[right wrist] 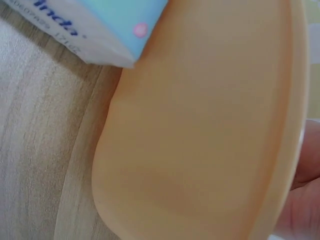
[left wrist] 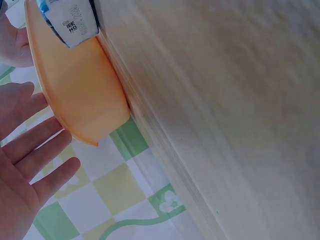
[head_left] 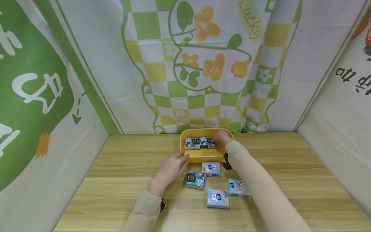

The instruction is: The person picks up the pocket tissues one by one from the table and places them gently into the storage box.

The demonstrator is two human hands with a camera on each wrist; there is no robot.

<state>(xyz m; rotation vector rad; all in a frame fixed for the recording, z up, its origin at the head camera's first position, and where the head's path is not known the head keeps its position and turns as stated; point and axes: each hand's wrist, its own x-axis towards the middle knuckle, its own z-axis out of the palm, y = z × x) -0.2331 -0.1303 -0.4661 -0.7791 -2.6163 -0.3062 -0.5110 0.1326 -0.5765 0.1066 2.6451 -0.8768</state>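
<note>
A yellow plastic bin (head_left: pixel 203 159) stands at the back of the table. Inside it, two blue-green floral tissue packs lie side by side, a left one (head_left: pixel 192 144) and a right one (head_left: pixel 205 143). My right hand (head_left: pixel 222 137) reaches into the bin and grips the right pack at its right end; in the right wrist view the bin wall (right wrist: pixel 200 130) hides most of that hand. My left hand (head_left: pixel 171 167) touches the bin's front left corner, its fingers (left wrist: pixel 45 132) extended and spread in the left wrist view.
In front of the bin lie another floral tissue pack (head_left: pixel 195 180) and three light blue and pink packs: one close to the bin (head_left: pixel 211 169), one at the front (head_left: pixel 218 198), one by the right forearm (head_left: pixel 239 188). A printed curtain (head_left: pixel 185 112) hangs behind the table.
</note>
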